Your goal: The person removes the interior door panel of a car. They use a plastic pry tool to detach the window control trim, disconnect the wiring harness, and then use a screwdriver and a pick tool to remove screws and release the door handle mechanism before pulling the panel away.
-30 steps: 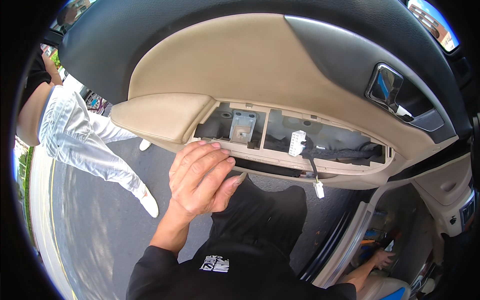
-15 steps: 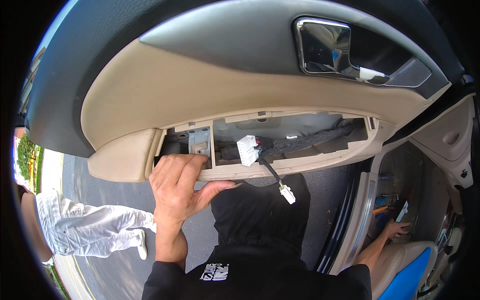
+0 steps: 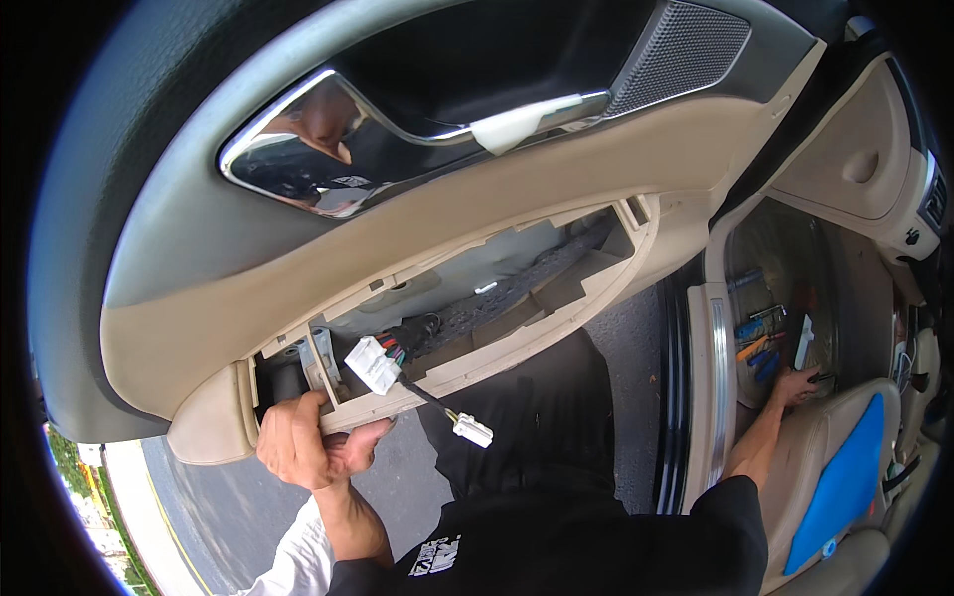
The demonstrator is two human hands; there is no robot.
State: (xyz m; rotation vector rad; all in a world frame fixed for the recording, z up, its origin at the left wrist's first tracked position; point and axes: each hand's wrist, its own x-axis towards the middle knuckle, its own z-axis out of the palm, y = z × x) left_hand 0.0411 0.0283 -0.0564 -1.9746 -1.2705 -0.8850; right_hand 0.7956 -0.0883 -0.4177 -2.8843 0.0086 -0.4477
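Note:
My left hand [image 3: 313,442] is closed over the lower rim of the beige car door panel [image 3: 477,214], its fingers hooked into the left end of the long opening in the armrest. Right beside it hang a larger white wire connector [image 3: 373,366] and a smaller white connector [image 3: 473,429], both on dark wiring out of the opening. My right arm reaches into the car. There my right hand [image 3: 792,385] is closed around a small dark object by the seat's front, too small to make out.
Several pliers and screwdrivers [image 3: 757,343] lie on the car floor next to a pale flat strip [image 3: 803,341]. A blue cloth [image 3: 840,487] covers part of the beige seat [image 3: 795,462]. Another person's white trousers [image 3: 303,556] show at lower left. The chrome door handle [image 3: 308,149] sits above.
My view has swung, so the door panel appears nearer and tilted. My right hand has stayed in the car, near the tools. The other person's white trousers have shifted behind my left arm.

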